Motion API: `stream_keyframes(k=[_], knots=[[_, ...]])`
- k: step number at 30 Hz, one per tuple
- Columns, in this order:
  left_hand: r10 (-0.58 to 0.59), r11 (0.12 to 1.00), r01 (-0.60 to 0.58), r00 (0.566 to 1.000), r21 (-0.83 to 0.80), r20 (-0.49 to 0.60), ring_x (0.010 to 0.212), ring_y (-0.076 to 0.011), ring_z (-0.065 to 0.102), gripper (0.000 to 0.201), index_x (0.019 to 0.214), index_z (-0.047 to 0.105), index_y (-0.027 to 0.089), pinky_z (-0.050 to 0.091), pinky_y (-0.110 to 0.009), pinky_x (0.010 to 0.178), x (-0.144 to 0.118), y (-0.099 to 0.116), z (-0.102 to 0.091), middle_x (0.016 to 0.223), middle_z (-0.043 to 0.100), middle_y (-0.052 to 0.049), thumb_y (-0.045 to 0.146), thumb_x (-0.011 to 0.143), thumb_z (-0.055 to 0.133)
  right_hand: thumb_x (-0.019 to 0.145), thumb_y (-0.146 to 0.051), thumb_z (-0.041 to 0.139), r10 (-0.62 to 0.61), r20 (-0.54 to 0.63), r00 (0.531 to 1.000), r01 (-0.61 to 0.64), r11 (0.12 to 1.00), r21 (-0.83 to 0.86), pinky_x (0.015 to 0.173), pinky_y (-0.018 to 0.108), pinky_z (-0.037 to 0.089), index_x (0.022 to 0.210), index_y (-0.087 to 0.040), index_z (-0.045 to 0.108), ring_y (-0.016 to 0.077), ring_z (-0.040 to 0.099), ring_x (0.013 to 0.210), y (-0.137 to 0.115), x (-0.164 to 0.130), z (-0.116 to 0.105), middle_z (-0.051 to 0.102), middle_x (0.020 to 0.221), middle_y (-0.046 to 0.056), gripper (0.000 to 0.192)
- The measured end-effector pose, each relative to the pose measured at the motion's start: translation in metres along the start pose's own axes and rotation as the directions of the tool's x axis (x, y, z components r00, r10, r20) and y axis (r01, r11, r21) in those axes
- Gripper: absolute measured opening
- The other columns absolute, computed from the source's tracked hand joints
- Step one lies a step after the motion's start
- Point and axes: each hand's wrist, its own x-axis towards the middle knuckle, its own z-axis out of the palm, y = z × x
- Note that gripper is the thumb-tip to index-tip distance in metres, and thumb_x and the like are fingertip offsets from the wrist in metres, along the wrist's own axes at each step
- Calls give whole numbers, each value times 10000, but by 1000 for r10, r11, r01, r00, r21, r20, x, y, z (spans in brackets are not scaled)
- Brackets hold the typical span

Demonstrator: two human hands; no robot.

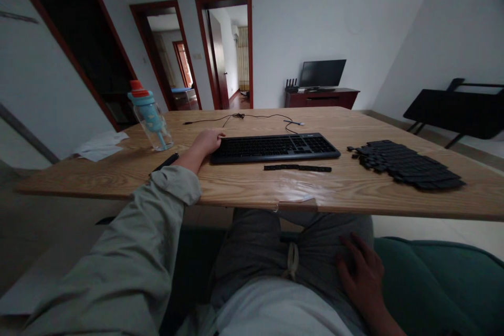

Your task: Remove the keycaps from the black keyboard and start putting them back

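Your left hand (208,142) reaches out, fingers loosely curled, touching the keyboard's (274,147) left end; your right hand (360,273) rests spread flat on your thigh.

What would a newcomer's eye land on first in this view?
Probably the black keyboard mid-table, with the left hand resting at its left end. Next, the heap of loose black keycaps to its right, then the blue bottle with its orange cap on the table's far left.

Left hand (207,142) at keyboard (274,147) edge, right hand (360,273) on lap.
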Motion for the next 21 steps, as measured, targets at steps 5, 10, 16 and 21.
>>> stream_keyframes(k=[5,10,16,21], knots=[[76,997,-77,996,-18,-55,1083,-233,669,398,1124,775,182,494,-316,989,-3,-3,-4,1152,750,-99,127,830,512,932,-396,519,-9,-4,1000,9,1000,-4,939,538,468,1212,-211,601,336,573,1149,0,1,-1,561,1347,150,346],[98,992,-103,993,67,70,1099,-216,661,436,1172,763,213,492,-292,1003,-4,8,-7,1202,736,-63,139,831,502,934,-392,518,-11,-4,1000,11,1000,-2,939,537,467,1217,-209,594,331,572,1146,-1,1,-1,557,1348,154,346],[76,991,-89,990,102,120,1082,-217,661,452,1162,772,222,495,-290,987,-1,13,-10,1197,739,-66,142,810,500,923,-390,530,21,-3,1000,-21,1000,22,968,550,450,1210,-224,599,335,559,1184,-3,0,-1,555,1355,139,339],[45,991,-64,987,116,154,1065,-261,667,428,1154,777,225,509,-333,936,2,17,-11,1184,741,-111,163,804,539,913,-378,533,51,27,998,-51,998,29,969,567,448,1235,-235,594,349,552,1200,-4,0,-2,543,1370,137,357]])
